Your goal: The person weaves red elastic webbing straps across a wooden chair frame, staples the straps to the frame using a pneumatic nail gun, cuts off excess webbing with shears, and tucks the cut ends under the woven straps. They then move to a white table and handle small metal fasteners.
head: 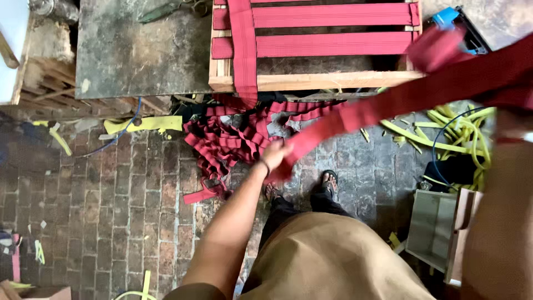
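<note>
Red webbing strap (pixel 388 103) runs taut across the view, from the left hand (pixel 276 155) low over the brick floor (pixel 111 194) up to the right hand (pixel 513 125) at the right edge. The left hand is closed around the strap; the right hand is blurred, so I cannot tell its grip. The hands are well apart. More strap lies heaped (pixel 222 144) on the floor below the wooden frame (pixel 316 80) at the table's (pixel 139 55) near edge. Pulling well probably means keeping the strap flat, untwisted, and feeding it clear of the heap.
</note>
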Demonstrator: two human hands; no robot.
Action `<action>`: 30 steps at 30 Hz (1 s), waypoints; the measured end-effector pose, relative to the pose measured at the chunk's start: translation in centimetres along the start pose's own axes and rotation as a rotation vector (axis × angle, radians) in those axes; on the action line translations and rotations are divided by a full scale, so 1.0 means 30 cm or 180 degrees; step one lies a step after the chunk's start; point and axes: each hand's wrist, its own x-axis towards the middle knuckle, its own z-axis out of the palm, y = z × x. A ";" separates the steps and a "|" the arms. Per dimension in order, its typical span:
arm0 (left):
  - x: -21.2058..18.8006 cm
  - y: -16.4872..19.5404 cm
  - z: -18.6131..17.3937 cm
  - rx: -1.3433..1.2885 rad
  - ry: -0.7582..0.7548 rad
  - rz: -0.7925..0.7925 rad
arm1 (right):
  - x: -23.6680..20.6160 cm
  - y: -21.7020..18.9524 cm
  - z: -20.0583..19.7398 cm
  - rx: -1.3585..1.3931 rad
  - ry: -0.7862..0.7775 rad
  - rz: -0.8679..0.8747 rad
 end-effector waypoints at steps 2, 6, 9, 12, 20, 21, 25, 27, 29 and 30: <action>0.129 0.235 0.001 -0.0623 0.0118 0.1113 | -0.020 0.090 -0.051 -0.0167 0.0144 0.0254; 0.199 0.672 0.053 -0.2912 -0.1499 0.1129 | -0.111 0.318 -0.112 0.0123 0.0649 0.0934; 0.206 0.789 0.075 -0.2620 -0.1631 0.1648 | -0.135 0.372 -0.138 0.0234 0.0987 0.1219; 0.212 0.686 0.038 -0.1855 -0.1269 0.0595 | -0.147 0.339 -0.157 0.0012 0.1028 0.1088; 0.176 0.356 -0.028 0.1633 -0.0501 0.0432 | -0.079 0.056 -0.282 0.0633 0.0678 0.0414; 0.165 0.337 -0.037 0.2326 -0.0651 0.0658 | -0.062 0.015 -0.300 0.0606 0.0648 0.0257; 0.122 0.229 -0.093 0.2586 0.0082 0.0820 | -0.033 -0.067 -0.326 0.0534 0.0586 -0.0117; 0.115 0.171 -0.112 0.1872 0.0150 0.1187 | -0.026 -0.084 -0.325 0.0484 0.0586 -0.0193; 0.119 0.129 -0.107 0.1353 0.0228 0.0551 | -0.020 -0.099 -0.325 0.0412 0.0597 -0.0259; 0.122 0.122 -0.102 0.1097 0.0254 0.0236 | -0.018 -0.109 -0.327 0.0383 0.0613 -0.0287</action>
